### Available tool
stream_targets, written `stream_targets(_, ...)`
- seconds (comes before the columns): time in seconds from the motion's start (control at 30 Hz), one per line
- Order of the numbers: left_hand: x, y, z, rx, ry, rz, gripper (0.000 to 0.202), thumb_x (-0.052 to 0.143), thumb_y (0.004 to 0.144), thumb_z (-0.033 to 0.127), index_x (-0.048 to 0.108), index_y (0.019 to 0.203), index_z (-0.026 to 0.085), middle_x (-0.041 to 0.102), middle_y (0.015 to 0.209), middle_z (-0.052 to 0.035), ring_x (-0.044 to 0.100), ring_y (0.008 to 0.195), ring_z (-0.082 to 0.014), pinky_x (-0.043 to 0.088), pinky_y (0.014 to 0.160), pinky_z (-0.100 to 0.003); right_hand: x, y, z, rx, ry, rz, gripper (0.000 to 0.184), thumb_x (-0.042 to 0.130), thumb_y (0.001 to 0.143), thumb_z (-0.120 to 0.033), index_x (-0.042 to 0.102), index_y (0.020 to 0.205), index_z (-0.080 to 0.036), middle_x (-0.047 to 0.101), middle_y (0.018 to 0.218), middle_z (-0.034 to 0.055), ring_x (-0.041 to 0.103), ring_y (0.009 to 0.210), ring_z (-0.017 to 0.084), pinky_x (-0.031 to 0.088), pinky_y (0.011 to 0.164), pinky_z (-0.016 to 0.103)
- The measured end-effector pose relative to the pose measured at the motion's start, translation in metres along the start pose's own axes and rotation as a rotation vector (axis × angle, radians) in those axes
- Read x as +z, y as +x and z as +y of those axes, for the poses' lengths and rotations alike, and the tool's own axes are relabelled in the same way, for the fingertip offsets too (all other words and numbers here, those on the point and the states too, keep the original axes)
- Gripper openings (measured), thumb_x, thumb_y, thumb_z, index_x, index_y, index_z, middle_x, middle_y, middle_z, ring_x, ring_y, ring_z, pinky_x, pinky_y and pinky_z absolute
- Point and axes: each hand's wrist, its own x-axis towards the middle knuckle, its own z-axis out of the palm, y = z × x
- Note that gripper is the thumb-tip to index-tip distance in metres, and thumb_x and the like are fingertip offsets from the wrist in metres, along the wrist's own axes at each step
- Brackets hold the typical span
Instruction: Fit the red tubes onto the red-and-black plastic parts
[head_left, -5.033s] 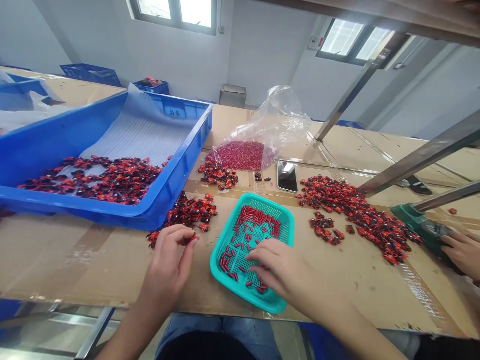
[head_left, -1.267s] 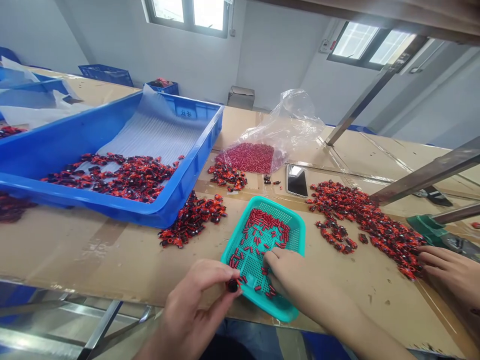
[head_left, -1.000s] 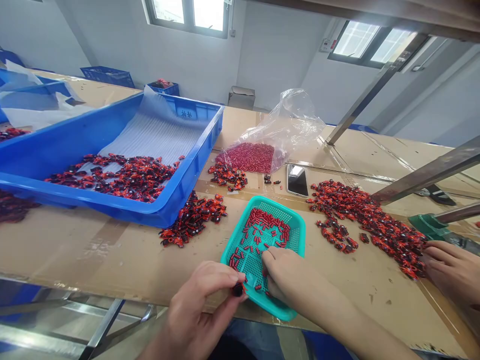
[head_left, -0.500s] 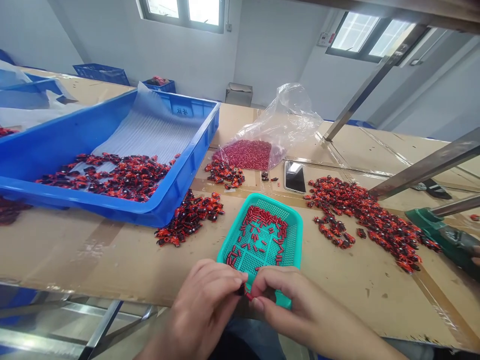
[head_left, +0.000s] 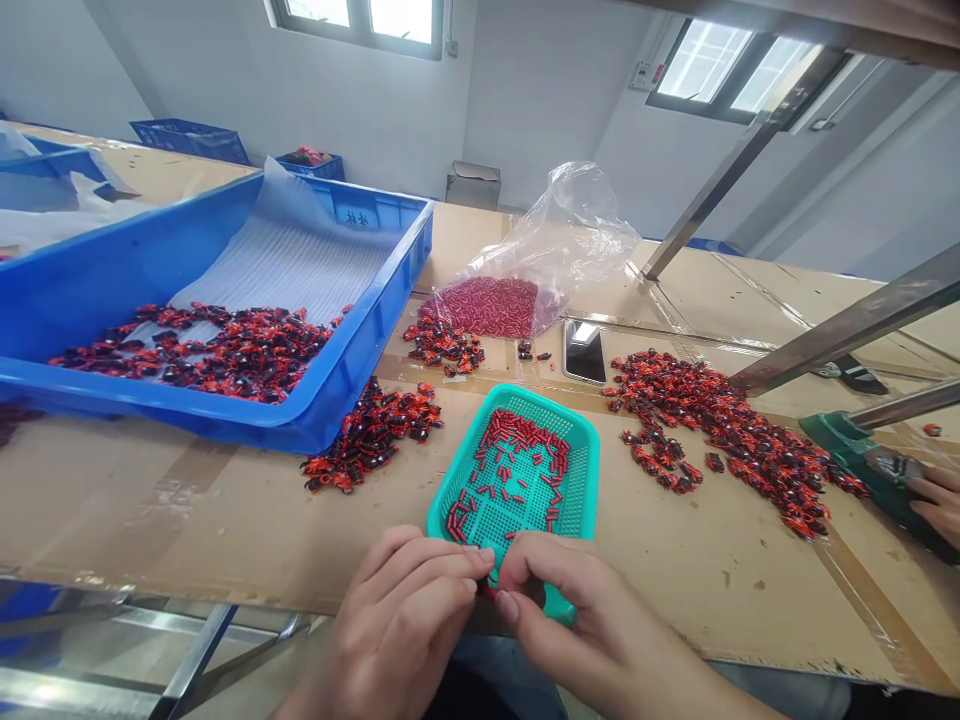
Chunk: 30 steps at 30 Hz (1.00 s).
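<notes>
My left hand point(head_left: 416, 615) is closed in a pinch on a small black-and-red plastic part, mostly hidden by the fingertips. Against it, my right hand point(head_left: 555, 600) pinches a small red rod point(head_left: 489, 592), of which only a sliver shows. Both hands meet at the near edge of a green mesh basket point(head_left: 592, 470). Loose red rods point(head_left: 517, 432) lie inside it, thickest along its far end. Left of the basket is a pile of black-and-red parts point(head_left: 375, 435), and a larger pile of similar parts point(head_left: 705, 415) spreads to the right.
A blue tray point(head_left: 330, 395) with more parts stands at left. Behind the basket are a clear bag of red rods point(head_left: 487, 305), a small pile of parts point(head_left: 444, 345) and a phone point(head_left: 584, 350). Metal posts point(head_left: 847, 325) slant at right, near another person's hand point(head_left: 941, 505) and a green tool point(head_left: 847, 445).
My fingertips have drawn closer together, so the black part and red rod are more covered. The view has shifted slightly. Another person's hand shows more at the right edge.
</notes>
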Motion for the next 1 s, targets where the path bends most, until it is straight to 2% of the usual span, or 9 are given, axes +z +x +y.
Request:
stream_targets(0.17, 0.002, 0.007, 0.002, 0.012, 0.029, 0.027, 0.014, 0.057, 0.104, 0.001, 0.060, 0.106, 0.014, 0.083, 0.100, -0.0076, 0.078, 0.089, -0.0118, 0.054, 0.088, -0.027, 0.007, -0.005, 0.011, -0.173, -0.078, 0.110, 0.018, 0.054, 0.086, -0.011, 0.050, 0.075, -0.023, 0.054, 0.069, -0.0051, 0.051, 0.062, 0.010, 0.039, 0.057, 0.019)
stream_targets(0.27, 0.003, 0.008, 0.003, 0.012, 0.027, 0.029, 0.012, 0.056, 0.105, 0.003, 0.059, 0.105, 0.014, 0.083, 0.098, -0.0067, 0.078, 0.088, -0.0109, 0.053, 0.088, -0.028, 0.008, -0.005, 0.014, -0.210, -0.104, 0.141, 0.018, 0.054, 0.085, -0.008, 0.050, 0.076, -0.023, 0.056, 0.070, -0.0055, 0.052, 0.062, 0.009, 0.039, 0.057, 0.018)
stream_targets(0.47, 0.002, 0.011, 0.008, -0.008, 0.055, 0.014, 0.015, 0.054, 0.108, 0.007, 0.057, 0.100, 0.019, 0.084, 0.094, -0.0011, 0.079, 0.085, -0.0081, 0.053, 0.085, -0.025, 0.011, -0.005, 0.015, -0.219, -0.127, 0.151, 0.020, 0.052, 0.086, -0.008, 0.047, 0.074, -0.023, 0.056, 0.068, -0.0056, 0.053, 0.061, 0.009, 0.039, 0.057, 0.018)
stream_targets(0.6, 0.002, 0.006, 0.009, -0.012, 0.057, -0.057, 0.022, 0.054, 0.108, 0.007, 0.057, 0.091, 0.020, 0.086, 0.100, -0.0019, 0.080, 0.095, -0.0087, 0.051, 0.091, -0.026, 0.011, -0.004, 0.014, -0.109, -0.066, 0.104, 0.019, 0.056, 0.083, -0.012, 0.046, 0.070, -0.022, 0.056, 0.066, -0.0051, 0.052, 0.060, 0.010, 0.039, 0.057, 0.019)
stream_targets(0.7, 0.004, 0.005, 0.012, -0.080, -0.027, 0.045, 0.025, 0.058, 0.107, 0.009, 0.050, 0.087, 0.023, 0.086, 0.095, 0.0031, 0.080, 0.091, -0.0073, 0.048, 0.093, -0.025, 0.002, -0.005, 0.011, 0.096, 0.135, 0.009, 0.019, 0.069, 0.083, -0.021, 0.052, 0.075, -0.022, 0.058, 0.070, -0.0039, 0.053, 0.064, 0.012, 0.040, 0.058, 0.021)
stream_targets(0.77, 0.006, 0.006, 0.016, -0.166, -0.151, 0.140, 0.023, 0.062, 0.106, 0.013, 0.046, 0.093, 0.024, 0.085, 0.092, 0.0060, 0.080, 0.088, -0.0075, 0.049, 0.094, -0.026, -0.003, -0.006, 0.008, 0.178, 0.312, -0.064, 0.021, 0.076, 0.086, -0.036, 0.061, 0.089, -0.021, 0.061, 0.078, -0.0018, 0.054, 0.070, 0.014, 0.043, 0.063, 0.023)
stream_targets(0.87, 0.008, 0.006, 0.022, -0.260, -0.290, 0.192, 0.026, 0.061, 0.108, 0.021, 0.042, 0.092, 0.026, 0.085, 0.093, 0.0080, 0.081, 0.083, -0.0085, 0.051, 0.094, -0.029, -0.004, -0.009, 0.006, 0.124, 0.395, -0.112, 0.039, 0.074, 0.090, -0.055, 0.070, 0.108, -0.021, 0.061, 0.084, 0.0006, 0.053, 0.074, 0.016, 0.045, 0.068, 0.027)
stream_targets(0.9, 0.007, 0.005, 0.024, -0.270, -0.303, 0.183, 0.029, 0.060, 0.109, 0.022, 0.040, 0.088, 0.026, 0.085, 0.093, 0.0089, 0.080, 0.080, -0.0081, 0.051, 0.094, -0.029, -0.002, -0.009, 0.006, 0.088, 0.384, -0.118, 0.042, 0.072, 0.091, -0.059, 0.073, 0.106, -0.020, 0.060, 0.082, 0.0009, 0.053, 0.073, 0.016, 0.044, 0.068, 0.027)
stream_targets(1.0, 0.004, 0.000, 0.030, -0.288, -0.252, 0.124, 0.031, 0.063, 0.107, 0.020, 0.043, 0.083, 0.026, 0.085, 0.094, 0.0099, 0.080, 0.071, -0.0084, 0.053, 0.095, -0.031, 0.010, -0.008, 0.007, -0.029, 0.363, -0.095, 0.050, 0.068, 0.091, -0.067, 0.073, 0.083, -0.018, 0.056, 0.072, 0.0010, 0.052, 0.067, 0.015, 0.041, 0.062, 0.027)
